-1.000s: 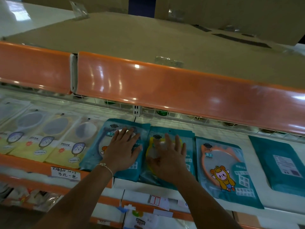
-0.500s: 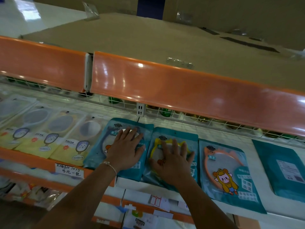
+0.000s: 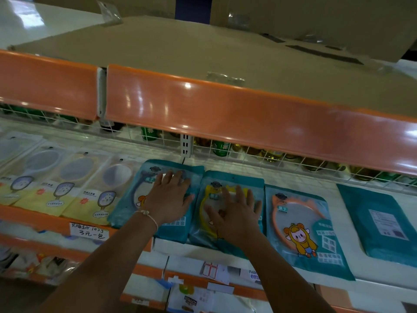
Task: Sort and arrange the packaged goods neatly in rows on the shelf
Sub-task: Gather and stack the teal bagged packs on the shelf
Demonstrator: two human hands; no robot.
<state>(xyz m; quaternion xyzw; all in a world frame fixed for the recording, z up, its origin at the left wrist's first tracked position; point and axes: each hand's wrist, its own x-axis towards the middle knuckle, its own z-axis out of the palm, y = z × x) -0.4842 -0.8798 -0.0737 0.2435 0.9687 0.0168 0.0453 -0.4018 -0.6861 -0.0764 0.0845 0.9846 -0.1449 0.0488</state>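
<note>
Both teal packs slid slightly toward shelf back since earlier frame. Left hand (image 3: 168,201) flat, fingers spread, on dark-mirror pack (image 3: 135,199); right hand (image 3: 235,214) flat on yellow-mirror pack (image 3: 234,179). Step: squaring the pair on shelf (image 3: 338,195). Next: likely align orange-mirror pack (image 3: 304,222).

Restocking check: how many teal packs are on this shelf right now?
4 visible: one teal pack under the left hand, one under the right hand, one with an orange mirror, one face-down at far right. Stacked ones may be hidden.
</note>
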